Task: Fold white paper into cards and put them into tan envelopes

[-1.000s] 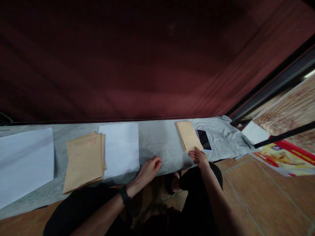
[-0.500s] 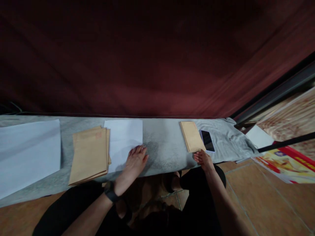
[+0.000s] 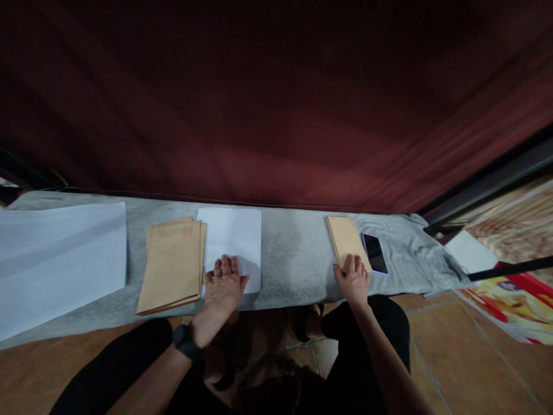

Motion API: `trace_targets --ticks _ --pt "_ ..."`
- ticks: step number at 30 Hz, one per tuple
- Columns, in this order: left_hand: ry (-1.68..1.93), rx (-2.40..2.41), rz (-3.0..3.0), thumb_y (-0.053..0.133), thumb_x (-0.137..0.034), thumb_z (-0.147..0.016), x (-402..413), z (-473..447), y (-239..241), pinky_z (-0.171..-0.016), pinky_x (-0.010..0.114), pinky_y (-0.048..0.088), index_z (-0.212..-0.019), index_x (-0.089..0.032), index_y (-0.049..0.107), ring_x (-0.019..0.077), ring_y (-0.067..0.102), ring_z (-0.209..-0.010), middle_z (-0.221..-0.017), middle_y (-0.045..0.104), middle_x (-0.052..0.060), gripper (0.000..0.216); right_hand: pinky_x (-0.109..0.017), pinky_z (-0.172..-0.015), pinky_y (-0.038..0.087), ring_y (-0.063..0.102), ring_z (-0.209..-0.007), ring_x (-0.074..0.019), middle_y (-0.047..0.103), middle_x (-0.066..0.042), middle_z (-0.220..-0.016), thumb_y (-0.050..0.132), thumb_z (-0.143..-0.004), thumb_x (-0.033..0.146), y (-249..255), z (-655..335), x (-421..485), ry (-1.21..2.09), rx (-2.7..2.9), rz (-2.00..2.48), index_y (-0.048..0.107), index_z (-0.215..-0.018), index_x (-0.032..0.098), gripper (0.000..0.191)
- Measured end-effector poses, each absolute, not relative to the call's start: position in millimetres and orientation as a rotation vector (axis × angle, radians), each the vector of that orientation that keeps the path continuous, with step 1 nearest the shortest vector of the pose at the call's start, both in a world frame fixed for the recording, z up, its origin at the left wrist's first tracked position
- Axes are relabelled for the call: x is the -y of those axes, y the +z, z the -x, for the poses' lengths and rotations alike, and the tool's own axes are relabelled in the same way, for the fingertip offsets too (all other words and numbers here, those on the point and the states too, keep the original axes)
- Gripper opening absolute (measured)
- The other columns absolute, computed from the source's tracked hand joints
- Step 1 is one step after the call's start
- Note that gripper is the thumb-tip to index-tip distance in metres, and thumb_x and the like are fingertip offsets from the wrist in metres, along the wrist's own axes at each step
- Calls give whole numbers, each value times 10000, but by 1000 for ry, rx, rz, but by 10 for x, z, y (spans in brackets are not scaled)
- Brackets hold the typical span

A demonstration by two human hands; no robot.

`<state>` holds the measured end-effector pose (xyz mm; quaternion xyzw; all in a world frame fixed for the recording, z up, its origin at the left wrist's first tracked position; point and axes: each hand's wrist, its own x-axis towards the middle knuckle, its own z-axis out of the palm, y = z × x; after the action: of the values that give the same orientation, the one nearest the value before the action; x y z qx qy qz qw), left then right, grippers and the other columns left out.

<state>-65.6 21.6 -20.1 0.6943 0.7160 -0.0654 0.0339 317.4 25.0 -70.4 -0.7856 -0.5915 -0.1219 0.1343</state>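
My left hand point(image 3: 224, 283), with a dark watch point(image 3: 186, 341) at its wrist, is over the near part of a small white paper stack point(image 3: 233, 233). Its fingers are stretched out and the thumb stands apart. Just left of that hand lie several larger brown envelopes point(image 3: 170, 262) with a red print, loosely stacked and overlapping the paper's edge. My right hand point(image 3: 355, 282) rests on the near end of a neat stack of narrow brown envelopes point(image 3: 344, 235), fingers forward and thumb out at the left. Close to its right lies a dark-screened phone point(image 3: 375, 253).
A grey cloth point(image 3: 294, 253) covers the narrow bench under these things. Large white sheets point(image 3: 64, 253) lie at its left end. A dark red curtain-like surface point(image 3: 276, 115) rises behind it. On the right are a dark metal bar point(image 3: 510, 268) and a colourful printed box point(image 3: 516, 302).
My left hand has moved farther onto the white paper. My right hand has gone from the envelopes' near corner to lying over their near end, thumb spread. The view has shifted slightly.
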Motion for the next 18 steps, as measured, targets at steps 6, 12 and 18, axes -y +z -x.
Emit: trace_targets --ticks 6,12,18 --pt "-300 -2182 -2127 453 -412 -994 -188 606 -165 -1098 569 348 -1510 -18 382 418 330 -1455 -1586 269 291 653 -476 -1041 393 530 -1262 -366 508 -231 -1454 409 -966 484 -723 -3171 -263 -319 1704 2375 463 -1455 98 626" --pt "-310 -1985 -2151 578 -548 -907 -134 604 -76 -1110 672 274 -1552 -113 327 430 180 -1507 -1630 172 230 818 -497 -1020 410 544 -1235 -378 502 -253 -1451 430 -957 478 -781 -3237 -247 -312 1741 2289 465 -1450 86 631" --pt "-287 -1827 -2241 709 -350 -863 -156 595 -49 -1115 571 347 -1472 -56 446 429 318 -1459 -1564 300 308 726 -516 -1009 417 544 -1214 -383 512 -240 -1438 455 -946 481 -771 -3232 -229 -302 1753 2229 485 -1430 122 603"
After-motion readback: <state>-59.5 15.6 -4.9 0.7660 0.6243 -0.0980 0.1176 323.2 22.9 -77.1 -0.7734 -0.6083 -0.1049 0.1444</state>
